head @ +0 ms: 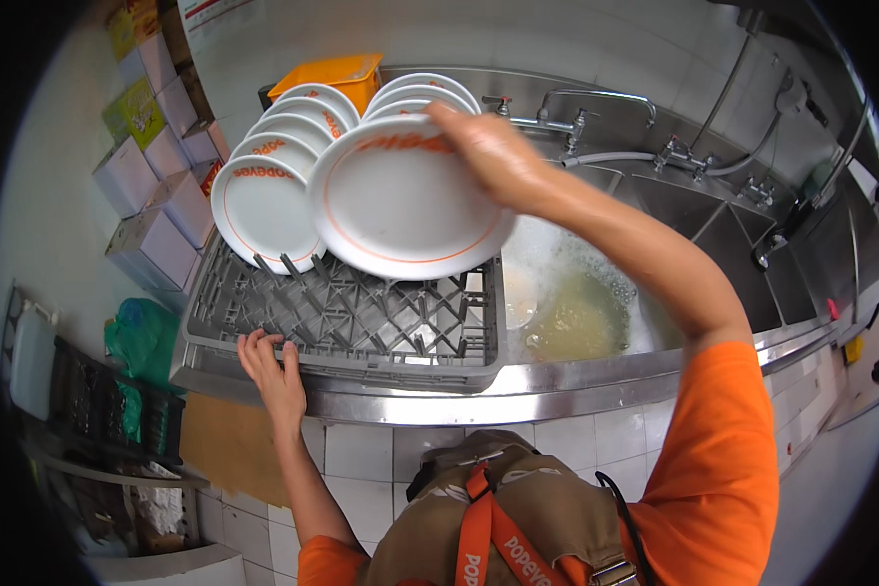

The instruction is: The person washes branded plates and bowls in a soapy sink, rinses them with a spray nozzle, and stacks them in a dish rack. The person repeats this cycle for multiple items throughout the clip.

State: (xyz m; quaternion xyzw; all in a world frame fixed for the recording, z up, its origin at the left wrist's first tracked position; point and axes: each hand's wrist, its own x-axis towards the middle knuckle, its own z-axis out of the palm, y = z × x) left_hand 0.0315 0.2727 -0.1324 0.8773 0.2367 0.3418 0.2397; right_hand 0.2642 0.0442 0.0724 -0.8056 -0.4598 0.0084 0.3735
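My right hand (483,150) grips the upper rim of a white oval plate (410,201) with an orange line and lettering, held over the right part of a grey plastic dish rack (417,377). The bottom of this plate overlaps the rack's pegs; whether it rests between them I cannot tell. Several similar plates (267,212) stand tilted in a row at the left of the rack, and more plates (425,82) stand behind the held one. My left hand (272,366) lies at the rack's front left edge, its fingers apart over the rim.
Right of the rack, a steel sink basin (579,308) holds cloudy, foamy water. Taps (575,124) and a hose line the back wall. Farther right are more basins (747,256). An orange bin (329,73) sits behind the plates; stacked boxes (150,245) and a green bag (146,337) are left.
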